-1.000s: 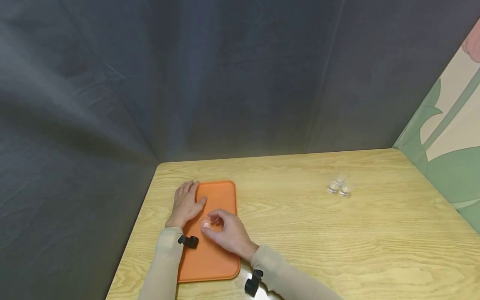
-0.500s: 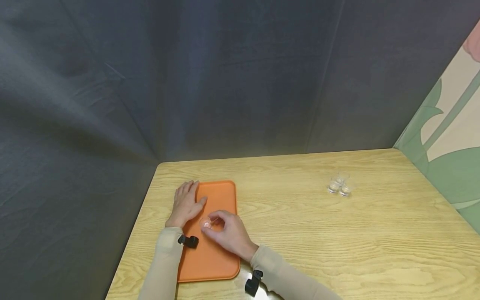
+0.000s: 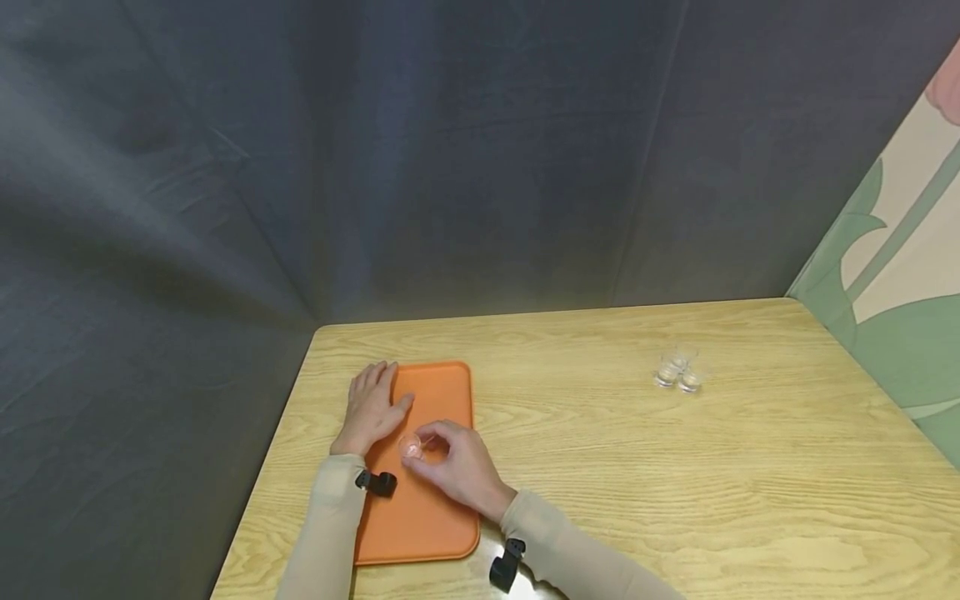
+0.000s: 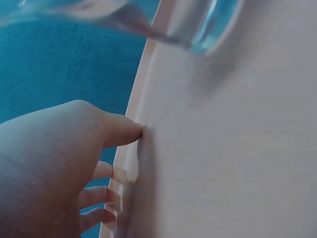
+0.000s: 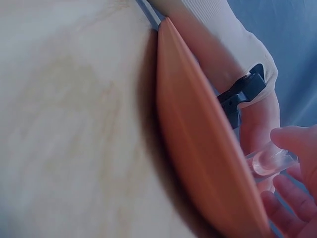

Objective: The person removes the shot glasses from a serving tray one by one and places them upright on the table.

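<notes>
Over the middle of the orange tray (image 3: 420,533) is a small clear glass (image 3: 411,447). My right hand (image 3: 459,468) holds it between thumb and fingers. Whether its base touches the tray, I cannot tell. My left hand (image 3: 371,410) rests along the tray's left edge, fingers extended toward the far corner and thumb spread out over the tray. In the left wrist view the thumb of the left hand (image 4: 59,153) touches the inner side of the rim, and part of the glass (image 4: 215,25) shows at the top. The right wrist view catches the glass (image 5: 271,161) beside the right fingers.
Three small clear glasses (image 3: 678,373) stand close together toward the back right of the wooden table (image 3: 637,467). Dark curtains (image 3: 480,167) hang behind and to the left. At the right is a flower-patterned panel (image 3: 900,292).
</notes>
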`<state>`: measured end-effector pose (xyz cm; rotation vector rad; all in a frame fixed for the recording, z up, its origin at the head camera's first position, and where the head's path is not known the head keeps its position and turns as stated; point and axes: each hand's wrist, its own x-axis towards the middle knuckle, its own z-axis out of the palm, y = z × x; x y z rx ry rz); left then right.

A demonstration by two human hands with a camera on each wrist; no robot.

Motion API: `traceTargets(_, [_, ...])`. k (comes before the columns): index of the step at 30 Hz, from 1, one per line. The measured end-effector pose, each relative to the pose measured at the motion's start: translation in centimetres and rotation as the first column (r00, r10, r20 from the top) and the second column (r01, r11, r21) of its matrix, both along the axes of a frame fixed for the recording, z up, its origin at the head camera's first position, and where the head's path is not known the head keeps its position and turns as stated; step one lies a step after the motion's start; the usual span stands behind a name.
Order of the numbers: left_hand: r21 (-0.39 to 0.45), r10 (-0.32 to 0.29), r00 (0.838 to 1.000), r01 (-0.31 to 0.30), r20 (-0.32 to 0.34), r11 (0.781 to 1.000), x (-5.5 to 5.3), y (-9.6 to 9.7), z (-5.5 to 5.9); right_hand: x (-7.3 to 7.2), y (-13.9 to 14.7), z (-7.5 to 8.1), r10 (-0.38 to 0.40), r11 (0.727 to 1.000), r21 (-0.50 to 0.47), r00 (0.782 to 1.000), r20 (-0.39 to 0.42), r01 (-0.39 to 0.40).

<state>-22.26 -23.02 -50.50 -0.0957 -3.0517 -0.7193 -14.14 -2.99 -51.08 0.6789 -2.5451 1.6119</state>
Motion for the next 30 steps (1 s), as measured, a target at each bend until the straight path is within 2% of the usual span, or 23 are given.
traceTargets(5, [0.001,-0.006,1.000,0.006,-0.008,1.000,0.0,0.0,-0.1,-0.1,0.1,-0.2,-0.001,1.000,-0.027,1.000,0.025,0.002])
traceTargets(13, [0.010,-0.007,1.000,0.007,-0.026,1.000,0.1,-0.1,-0.1,-0.1,0.4,-0.1,0.020,0.994,-0.110,0.993,0.113,-0.008])
traceTargets(20, [0.013,-0.010,0.999,0.011,-0.035,1.000,0.1,-0.1,-0.1,-0.2,1.0,-0.2,0.045,0.978,-0.209,0.982,0.184,-0.005])
traceTargets(30, [0.021,-0.005,1.000,0.006,-0.026,1.000,0.1,0.0,0.1,-0.2,1.8,-0.4,0.069,0.960,-0.282,0.975,0.212,-0.006])
